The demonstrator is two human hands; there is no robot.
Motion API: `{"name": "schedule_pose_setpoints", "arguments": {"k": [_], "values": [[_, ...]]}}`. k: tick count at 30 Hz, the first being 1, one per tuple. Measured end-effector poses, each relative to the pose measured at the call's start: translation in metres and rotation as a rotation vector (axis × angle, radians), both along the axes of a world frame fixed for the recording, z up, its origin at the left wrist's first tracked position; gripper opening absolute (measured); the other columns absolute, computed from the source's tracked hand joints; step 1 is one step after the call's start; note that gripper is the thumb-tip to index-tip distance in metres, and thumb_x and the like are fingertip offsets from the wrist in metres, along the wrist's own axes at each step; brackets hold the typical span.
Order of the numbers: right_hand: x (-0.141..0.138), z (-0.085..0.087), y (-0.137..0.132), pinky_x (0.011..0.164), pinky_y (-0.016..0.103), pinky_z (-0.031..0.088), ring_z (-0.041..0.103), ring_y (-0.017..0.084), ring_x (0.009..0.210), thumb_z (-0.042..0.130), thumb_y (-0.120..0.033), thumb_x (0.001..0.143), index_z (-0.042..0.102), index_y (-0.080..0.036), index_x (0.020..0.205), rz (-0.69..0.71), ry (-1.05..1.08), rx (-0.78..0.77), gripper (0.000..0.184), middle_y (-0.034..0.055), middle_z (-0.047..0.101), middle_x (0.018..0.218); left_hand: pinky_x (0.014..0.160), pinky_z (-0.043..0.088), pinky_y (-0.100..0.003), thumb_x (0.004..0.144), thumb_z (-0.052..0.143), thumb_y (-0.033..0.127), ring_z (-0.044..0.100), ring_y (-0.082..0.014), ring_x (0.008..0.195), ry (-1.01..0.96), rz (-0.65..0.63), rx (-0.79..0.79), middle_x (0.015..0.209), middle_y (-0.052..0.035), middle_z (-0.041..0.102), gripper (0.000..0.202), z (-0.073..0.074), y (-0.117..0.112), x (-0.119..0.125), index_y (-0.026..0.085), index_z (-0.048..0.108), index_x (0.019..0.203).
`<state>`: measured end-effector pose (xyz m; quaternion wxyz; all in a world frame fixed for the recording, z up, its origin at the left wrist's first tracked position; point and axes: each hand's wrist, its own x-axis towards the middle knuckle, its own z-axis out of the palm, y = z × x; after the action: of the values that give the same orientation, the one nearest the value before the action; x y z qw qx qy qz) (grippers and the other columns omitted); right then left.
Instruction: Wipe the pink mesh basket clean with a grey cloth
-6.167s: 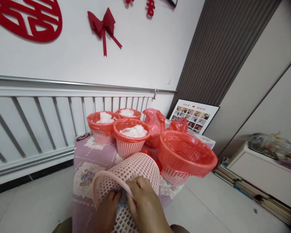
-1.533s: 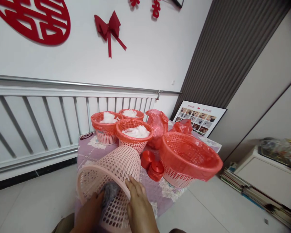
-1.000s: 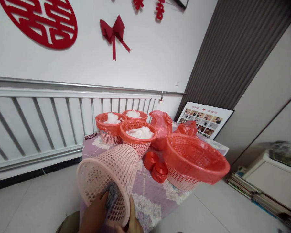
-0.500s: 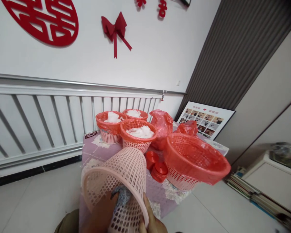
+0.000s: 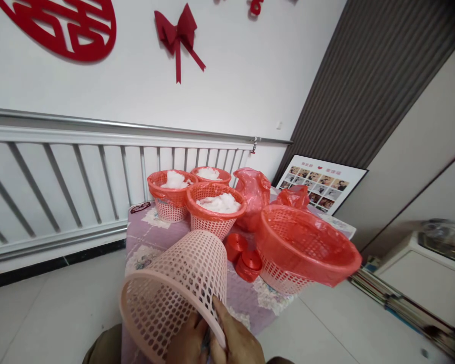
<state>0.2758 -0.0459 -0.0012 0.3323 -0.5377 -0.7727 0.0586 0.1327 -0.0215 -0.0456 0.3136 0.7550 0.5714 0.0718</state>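
A pale pink perforated plastic basket lies tipped on its side, its open mouth facing me. My right hand grips its rim at the lower right, with fingers on the outer wall. Inside the mouth is my left hand, its fingers closed near the right hand against the inner wall. Only a sliver of a grey cloth shows by the left fingers; the rest is hidden. Two rolls of red ribbon stand just beyond the basket, to the right.
Behind stand several baskets lined with red plastic bags, holding white fluffy stuff. A larger red-lined basket is at right. Glasses lie at the table's left edge, near a radiator. A photo board leans behind.
My left hand has moved right inside the basket, toward the right hand, and the cloth is now mostly covered. The basket's mouth has shifted slightly left. The view has tilted down a little.
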Motion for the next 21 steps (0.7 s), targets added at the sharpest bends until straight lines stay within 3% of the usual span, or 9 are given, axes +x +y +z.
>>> {"name": "schedule_pose_setpoints", "arguments": {"k": [4,10,13,17,21], "values": [[0.003,-0.002,-0.001,0.081,0.029,0.063,0.076,0.020,0.088,0.044,-0.004,0.080,0.057,-0.025,0.141,0.007,0.056,0.114,0.065,0.0055,0.079,0.104,0.105,0.049,-0.040,0.085,0.046,0.021,0.061,-0.0276,0.123,0.029,0.029,0.007,0.150,-0.0044,0.056,0.061,-0.003,0.008,-0.009,0.035,0.051,0.145],[0.003,-0.004,0.002,0.083,0.028,0.062,0.076,0.019,0.093,0.040,0.000,0.078,0.053,-0.023,0.145,0.075,-0.003,0.071,0.072,0.0057,0.078,0.108,0.101,0.048,-0.051,0.088,0.037,0.010,0.062,-0.0324,0.120,0.223,0.181,0.069,0.137,-0.0125,0.062,0.060,-0.006,0.024,-0.085,0.027,0.054,0.142],[-0.002,-0.008,0.003,0.087,0.029,0.062,0.075,0.020,0.096,0.045,-0.002,0.074,0.053,-0.020,0.145,0.073,-0.019,0.047,0.074,0.0072,0.077,0.113,0.090,0.052,-0.053,0.087,0.031,0.004,0.067,-0.0349,0.110,0.289,0.254,0.102,0.129,-0.0192,0.062,0.064,-0.004,0.027,-0.105,0.019,0.048,0.147],[-0.005,-0.013,0.004,0.092,0.031,0.060,0.074,0.021,0.104,0.049,-0.006,0.078,0.051,-0.024,0.147,0.038,0.059,0.025,0.072,0.0060,0.074,0.122,0.094,0.051,-0.047,0.090,0.028,0.006,0.066,-0.0301,0.114,0.295,0.285,0.099,0.135,-0.0190,0.061,0.066,-0.015,0.022,-0.089,0.020,0.037,0.154],[-0.006,-0.029,-0.003,0.090,0.035,0.062,0.074,0.025,0.102,0.061,-0.012,0.074,0.046,-0.026,0.151,0.021,0.099,-0.036,0.079,0.0072,0.074,0.120,0.100,0.048,-0.047,0.088,0.038,0.008,0.064,-0.0305,0.117,0.303,0.221,0.086,0.142,-0.0170,0.058,0.066,-0.029,0.020,-0.067,0.026,0.042,0.152]]}}
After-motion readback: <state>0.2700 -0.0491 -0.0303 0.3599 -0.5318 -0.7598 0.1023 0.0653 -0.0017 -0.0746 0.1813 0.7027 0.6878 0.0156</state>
